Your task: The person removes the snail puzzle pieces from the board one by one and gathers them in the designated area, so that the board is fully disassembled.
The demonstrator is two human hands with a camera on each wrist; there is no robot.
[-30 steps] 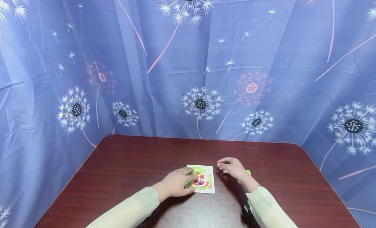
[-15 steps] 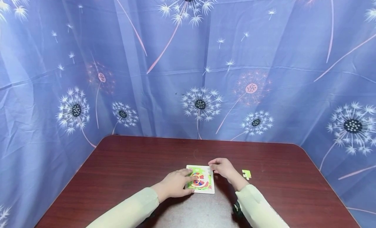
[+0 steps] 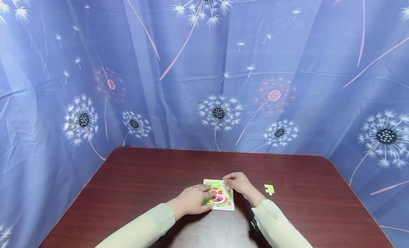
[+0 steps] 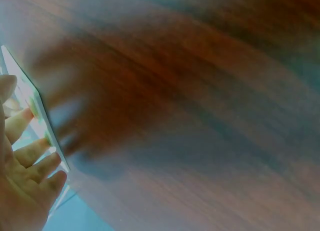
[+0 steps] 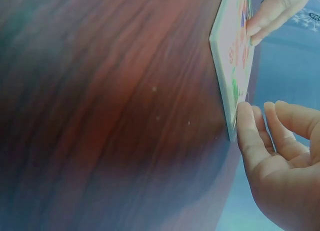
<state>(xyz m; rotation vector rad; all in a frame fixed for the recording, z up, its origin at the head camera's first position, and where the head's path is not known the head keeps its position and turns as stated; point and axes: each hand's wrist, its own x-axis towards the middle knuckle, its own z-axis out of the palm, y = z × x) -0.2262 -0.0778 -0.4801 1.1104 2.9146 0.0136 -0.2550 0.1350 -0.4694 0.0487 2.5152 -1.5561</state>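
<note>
A square picture puzzle (image 3: pixel 220 205) with a white border and a green, red and blue picture lies on the table. My left hand (image 3: pixel 191 200) rests on its left side, fingers spread over the picture. My right hand (image 3: pixel 240 183) is at the far right corner, its fingertips right at the border. In the right wrist view the right hand (image 5: pixel 282 156) has its fingers bent at the board's edge (image 5: pixel 225 91); I cannot tell whether a piece is between them. A loose green puzzle piece (image 3: pixel 269 189) lies to the right of the right hand.
The dark red-brown wooden table (image 3: pixel 143 170) has rounded far corners. A blue curtain (image 3: pixel 179 98) with dandelion prints hangs behind it and along both sides. A dark strap (image 3: pixel 254 226) shows at the right wrist.
My right hand has moved left from beside the puzzle to its far right corner, bringing the loose green piece into full view. The left hand has stayed on the puzzle.
</note>
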